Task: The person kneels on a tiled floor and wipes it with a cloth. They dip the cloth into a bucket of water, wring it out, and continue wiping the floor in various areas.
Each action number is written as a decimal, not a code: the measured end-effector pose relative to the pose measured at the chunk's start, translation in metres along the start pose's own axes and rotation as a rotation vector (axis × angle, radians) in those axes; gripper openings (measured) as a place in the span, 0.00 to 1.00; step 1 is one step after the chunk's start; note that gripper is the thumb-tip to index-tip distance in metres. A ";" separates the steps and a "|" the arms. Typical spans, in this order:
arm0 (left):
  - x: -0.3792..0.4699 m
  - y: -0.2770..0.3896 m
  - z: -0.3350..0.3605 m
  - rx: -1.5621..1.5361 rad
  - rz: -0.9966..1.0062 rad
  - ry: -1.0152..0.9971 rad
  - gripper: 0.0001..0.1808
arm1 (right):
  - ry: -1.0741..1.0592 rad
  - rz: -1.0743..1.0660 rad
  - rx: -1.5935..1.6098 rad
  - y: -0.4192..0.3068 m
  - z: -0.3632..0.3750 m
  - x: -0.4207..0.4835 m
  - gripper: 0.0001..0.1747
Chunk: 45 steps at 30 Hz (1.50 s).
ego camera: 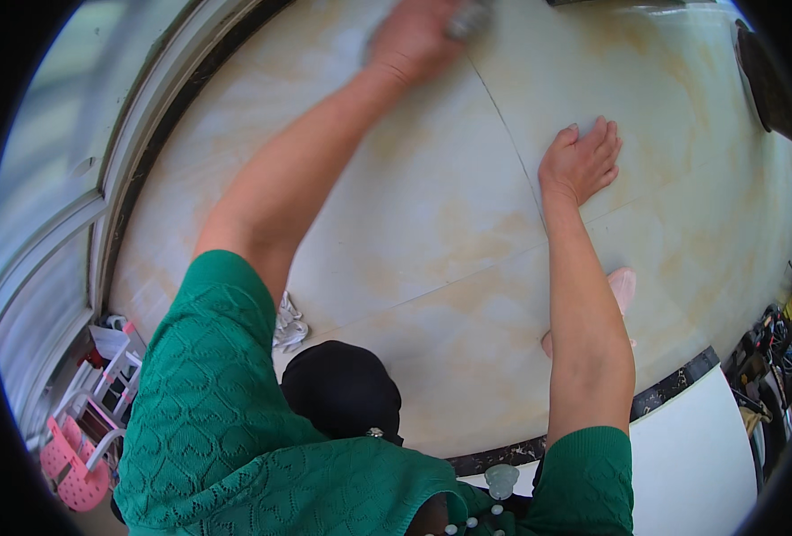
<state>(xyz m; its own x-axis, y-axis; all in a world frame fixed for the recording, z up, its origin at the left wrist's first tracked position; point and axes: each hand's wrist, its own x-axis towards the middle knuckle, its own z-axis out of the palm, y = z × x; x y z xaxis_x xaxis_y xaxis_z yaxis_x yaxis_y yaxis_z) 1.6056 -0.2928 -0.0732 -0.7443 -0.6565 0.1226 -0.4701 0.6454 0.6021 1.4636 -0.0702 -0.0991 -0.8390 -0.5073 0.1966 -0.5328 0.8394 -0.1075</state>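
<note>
At the top of the head view my left hand point(416, 40), blurred, is held low over the pale marbled floor tiles point(396, 221). Its fingers are around a small grey, crumpled thing point(469, 19), perhaps a rag; its exact kind is unclear. My right hand point(582, 161) rests palm down on the tiles beside a joint line, thumb apart and nothing in it. A crumpled whitish cloth point(290, 327) lies on the floor by my left upper arm, next to my black-clad knee. Pale pink footwear point(622, 289) shows partly behind my right forearm.
On the left runs a white-framed glass door point(104, 161) with a dark threshold strip. A pink and white rack point(111, 375) and a perforated pink basket point(77, 462) stand at lower left. Dark baseboard point(677, 382) edges a white surface at lower right, beside cluttered items point(781, 348). A dark object point(764, 80) stands at upper right.
</note>
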 end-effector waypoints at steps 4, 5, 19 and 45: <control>-0.066 0.073 0.046 -0.171 0.537 -0.189 0.22 | -0.009 -0.016 0.019 0.002 -0.003 0.001 0.28; -0.095 0.083 0.044 -0.217 0.575 -0.130 0.22 | -0.013 -0.023 0.035 0.003 -0.004 0.001 0.28; -0.326 -0.022 -0.160 -0.331 -0.565 -0.034 0.19 | 0.102 -0.090 -0.116 0.015 0.017 0.003 0.26; -0.290 0.009 -0.102 -0.110 -0.411 -0.267 0.16 | 0.059 -0.106 -0.045 0.024 0.018 0.010 0.28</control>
<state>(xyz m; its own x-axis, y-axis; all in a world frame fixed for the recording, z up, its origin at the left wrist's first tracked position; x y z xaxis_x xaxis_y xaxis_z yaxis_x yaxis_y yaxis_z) 1.8655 -0.1366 -0.0234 -0.6105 -0.7154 -0.3398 -0.7077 0.3002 0.6396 1.4406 -0.0587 -0.1175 -0.7694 -0.5826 0.2620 -0.6116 0.7902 -0.0391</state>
